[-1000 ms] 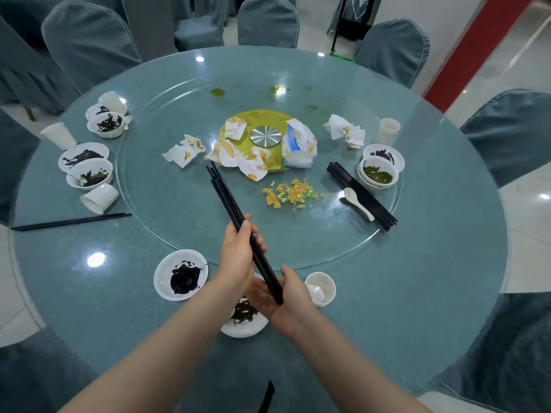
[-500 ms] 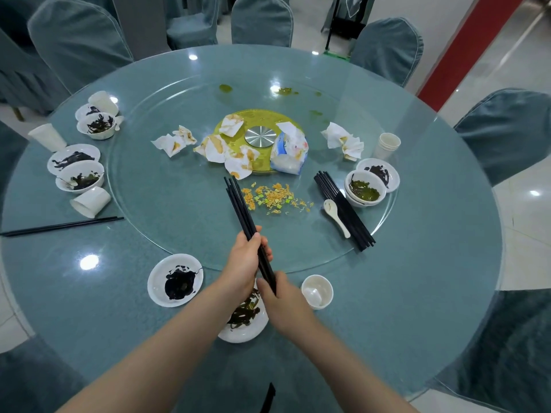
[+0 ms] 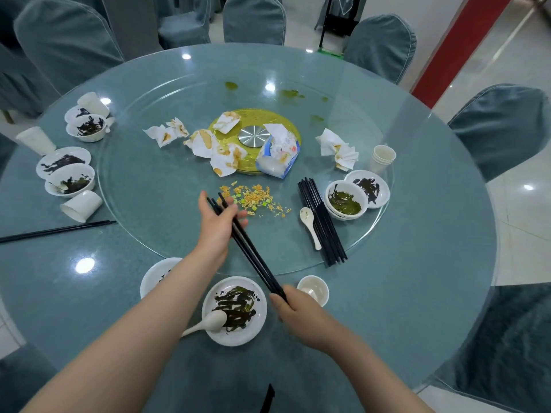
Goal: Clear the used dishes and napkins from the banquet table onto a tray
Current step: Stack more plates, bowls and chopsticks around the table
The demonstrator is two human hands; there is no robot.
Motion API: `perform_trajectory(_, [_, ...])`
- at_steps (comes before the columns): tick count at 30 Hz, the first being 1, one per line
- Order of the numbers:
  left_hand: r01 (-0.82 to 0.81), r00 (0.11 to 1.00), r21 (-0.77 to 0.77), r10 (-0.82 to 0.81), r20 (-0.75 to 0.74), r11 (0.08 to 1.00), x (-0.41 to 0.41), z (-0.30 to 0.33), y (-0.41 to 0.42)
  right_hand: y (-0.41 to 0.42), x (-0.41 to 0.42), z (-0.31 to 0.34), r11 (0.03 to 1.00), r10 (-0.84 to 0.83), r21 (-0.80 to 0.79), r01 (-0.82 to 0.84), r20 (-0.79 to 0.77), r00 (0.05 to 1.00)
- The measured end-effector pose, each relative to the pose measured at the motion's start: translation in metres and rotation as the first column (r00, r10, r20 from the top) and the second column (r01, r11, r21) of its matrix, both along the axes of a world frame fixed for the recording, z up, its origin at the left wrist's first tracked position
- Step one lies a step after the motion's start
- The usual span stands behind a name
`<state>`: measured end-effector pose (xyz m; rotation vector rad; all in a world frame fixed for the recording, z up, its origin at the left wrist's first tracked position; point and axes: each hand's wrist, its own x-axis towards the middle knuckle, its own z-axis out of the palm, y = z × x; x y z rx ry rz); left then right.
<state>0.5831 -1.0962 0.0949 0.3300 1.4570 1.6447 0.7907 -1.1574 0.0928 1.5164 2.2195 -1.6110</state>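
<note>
Here black chopsticks (image 3: 250, 251) span between both hands, left hand (image 3: 216, 225) and right hand (image 3: 298, 308).

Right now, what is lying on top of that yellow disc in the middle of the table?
On the yellow disc sit a round silver hub, stained crumpled napkins and a half-empty tissue pack overlapping its near rim. Whatever lies beneath the pack and napkins is covered.

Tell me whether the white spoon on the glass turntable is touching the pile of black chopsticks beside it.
Touching. The head view shows the white spoon lying against the left edge of the chopstick pile, no glass visible between its handle and them.
</note>
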Motion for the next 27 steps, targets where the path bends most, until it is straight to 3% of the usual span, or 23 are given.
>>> perform_trajectory(6, [0.017, 0.986, 0.027, -0.012, -0.167, 1.0, -0.016, -0.001, 0.007, -0.004, 0.004, -0.008, 0.986, -0.048, -0.164, 0.03, -0.105, 0.993])
perform_trajectory(11, [0.051, 0.942, -0.025, -0.057, -0.33, 0.998, -0.02, -0.008, 0.002, -0.004, 0.005, -0.009, 0.987, -0.12, -0.114, 0.112, -0.063, 0.991])
perform_trajectory(14, [0.107, 0.849, -0.093, -0.14, -0.509, 0.99, -0.026, -0.021, -0.001, -0.004, 0.003, -0.008, 0.991, -0.128, -0.038, 0.126, -0.041, 0.991])
perform_trajectory(19, [0.223, 0.657, -0.22, -0.313, -0.686, 0.95, -0.034, -0.03, -0.005, -0.008, 0.004, -0.007, 0.996, -0.086, 0.032, 0.085, 0.027, 0.996])
perform_trajectory(21, [0.279, 0.606, -0.29, -0.402, -0.686, 0.915, -0.04, -0.033, -0.004, -0.008, 0.003, -0.008, 0.994, -0.092, 0.059, 0.089, 0.052, 0.994])
perform_trajectory(25, [0.303, 0.658, -0.394, -0.49, -0.572, 0.868, -0.035, -0.04, -0.01, 0.004, 0.003, -0.006, 0.987, -0.127, 0.11, 0.118, 0.086, 0.988])
perform_trajectory(27, [0.324, 0.57, -0.54, -0.616, -0.544, 0.777, -0.028, -0.049, -0.018, 0.012, 0.003, -0.004, 0.98, -0.153, 0.144, 0.139, 0.094, 0.984])
